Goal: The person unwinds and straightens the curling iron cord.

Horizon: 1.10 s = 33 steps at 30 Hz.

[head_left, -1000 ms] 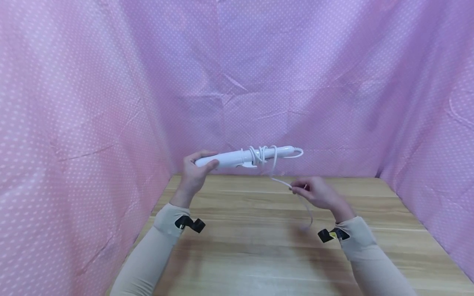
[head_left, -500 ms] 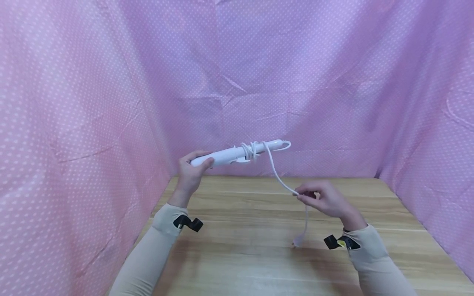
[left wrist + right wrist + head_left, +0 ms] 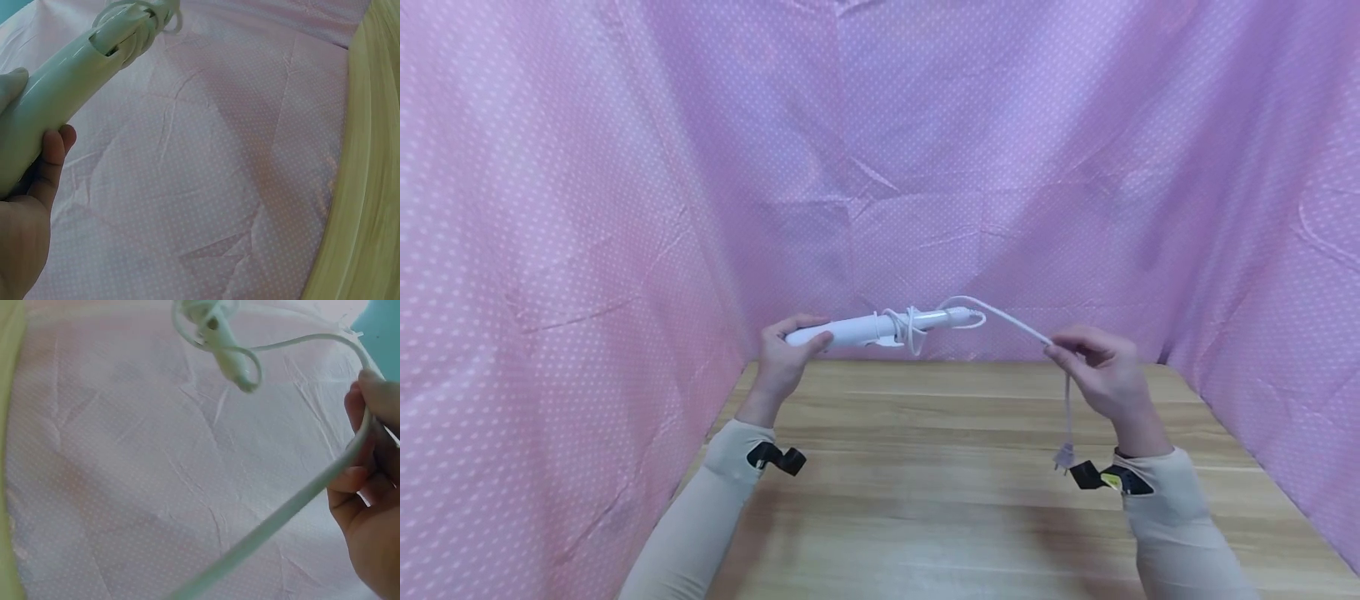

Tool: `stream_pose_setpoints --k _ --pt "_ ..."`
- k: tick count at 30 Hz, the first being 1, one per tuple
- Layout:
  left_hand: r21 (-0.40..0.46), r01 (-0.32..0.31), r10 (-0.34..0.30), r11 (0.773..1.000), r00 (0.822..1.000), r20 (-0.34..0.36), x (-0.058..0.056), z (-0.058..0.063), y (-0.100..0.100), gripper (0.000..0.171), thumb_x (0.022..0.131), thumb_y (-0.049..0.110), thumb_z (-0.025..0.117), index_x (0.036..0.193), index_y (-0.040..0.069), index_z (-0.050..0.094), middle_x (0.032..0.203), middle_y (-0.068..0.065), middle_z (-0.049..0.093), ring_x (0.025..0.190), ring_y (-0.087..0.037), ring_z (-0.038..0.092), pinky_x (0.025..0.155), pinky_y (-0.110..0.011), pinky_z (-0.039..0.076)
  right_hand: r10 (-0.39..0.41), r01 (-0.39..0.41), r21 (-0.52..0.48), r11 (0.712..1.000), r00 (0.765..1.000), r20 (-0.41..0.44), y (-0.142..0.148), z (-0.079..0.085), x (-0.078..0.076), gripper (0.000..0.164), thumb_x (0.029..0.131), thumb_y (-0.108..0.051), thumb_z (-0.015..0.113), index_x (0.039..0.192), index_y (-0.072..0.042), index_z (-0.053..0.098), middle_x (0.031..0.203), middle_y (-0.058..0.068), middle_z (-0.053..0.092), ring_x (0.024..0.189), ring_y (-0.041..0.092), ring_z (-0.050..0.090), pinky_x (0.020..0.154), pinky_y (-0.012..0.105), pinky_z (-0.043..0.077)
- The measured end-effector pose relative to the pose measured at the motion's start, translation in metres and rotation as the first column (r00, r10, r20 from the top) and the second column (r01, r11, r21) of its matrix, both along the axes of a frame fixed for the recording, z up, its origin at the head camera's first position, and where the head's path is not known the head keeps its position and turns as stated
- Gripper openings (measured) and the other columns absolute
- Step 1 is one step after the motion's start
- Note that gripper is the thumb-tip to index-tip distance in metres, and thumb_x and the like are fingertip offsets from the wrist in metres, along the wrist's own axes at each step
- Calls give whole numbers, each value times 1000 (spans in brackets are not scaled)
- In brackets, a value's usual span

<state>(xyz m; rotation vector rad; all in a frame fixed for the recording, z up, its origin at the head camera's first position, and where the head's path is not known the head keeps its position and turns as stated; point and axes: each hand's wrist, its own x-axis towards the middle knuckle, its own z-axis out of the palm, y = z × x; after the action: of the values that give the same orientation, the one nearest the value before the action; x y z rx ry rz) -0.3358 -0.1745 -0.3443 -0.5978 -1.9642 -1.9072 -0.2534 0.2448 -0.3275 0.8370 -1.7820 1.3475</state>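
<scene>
White and glossy, the wand (image 3: 853,330) is clasped in our left grip (image 3: 781,354), raised off the surface (image 3: 910,467) toward its far edge, while our right grip (image 3: 1107,372) pinches the cord (image 3: 1021,323). We'd do well to steady the wand and ease the cord round without tugging.

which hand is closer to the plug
Right. The right hand pinches the white cord above the dangling plug; the left hand grips the white wand, farther off to the plug's left.
</scene>
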Motion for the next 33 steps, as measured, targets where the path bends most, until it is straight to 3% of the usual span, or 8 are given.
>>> stream_pose_setpoints --k 4,9,12,15,18,23,29,33 --pt "-36 30 -30 999 999 18 3 -1 -3 31 76 7 81 103 -5 71 102 -6 70 98 -25 61 81 -28 57 -142 147 -83 986 988 58 8 10 -3 11 78 19 67 89 19 65 82 -12 71 70 1 65 63 10 52" --pt "-60 69 -68 996 997 25 6 -2 -7 30 74 6 82 100 -4 72 104 -7 71 103 -24 61 84 -28 56 -307 325 -105 940 938 161 17 15 -12 15 82 8 71 94 17 68 80 -21 70 71 -3 64 64 8 51" --pt "-53 94 -93 994 996 12 8 -1 -8 28 74 3 81 99 -5 72 101 -3 72 103 -19 62 85 -28 56 -393 412 -38 910 890 231 23 12 -19 18 85 -3 73 95 11 70 76 -28 66 66 -6 62 59 7 49" --pt "-35 112 -112 993 994 -11 10 2 -8 24 74 1 80 97 1 74 99 0 72 101 -16 61 85 -28 55 -461 449 111 887 840 285 30 4 -25 20 88 -14 72 96 4 73 74 -31 63 62 -7 58 54 8 46" --pt "-5 112 -112 994 992 -51 13 7 -7 22 73 -1 78 95 4 76 97 2 72 99 -15 61 85 -26 54 -478 407 267 874 817 321 33 -9 -31 22 91 -21 69 97 0 74 76 -18 70 61 -4 57 53 12 46" --pt "40 95 -90 995 989 -119 13 15 -3 22 73 -2 78 95 0 75 93 -1 73 94 -14 62 83 -24 51 -435 276 436 857 840 324 31 -29 -40 18 93 -15 65 97 1 73 84 15 74 63 4 58 54 19 47" --pt "122 149 -135 981 984 -117 15 20 0 21 77 3 78 98 0 74 97 -3 71 87 -17 61 72 -24 55 -368 77 606 792 852 372 18 -50 -39 15 94 -12 62 97 -3 73 79 6 71 59 7 51 49 23 43" --pt "166 179 -160 970 980 -120 15 24 3 20 79 1 75 99 -1 73 97 -2 71 86 -18 61 71 -26 57 -287 -33 657 753 882 373 9 -61 -38 13 94 -11 62 95 -5 73 77 0 70 63 5 56 54 23 47"
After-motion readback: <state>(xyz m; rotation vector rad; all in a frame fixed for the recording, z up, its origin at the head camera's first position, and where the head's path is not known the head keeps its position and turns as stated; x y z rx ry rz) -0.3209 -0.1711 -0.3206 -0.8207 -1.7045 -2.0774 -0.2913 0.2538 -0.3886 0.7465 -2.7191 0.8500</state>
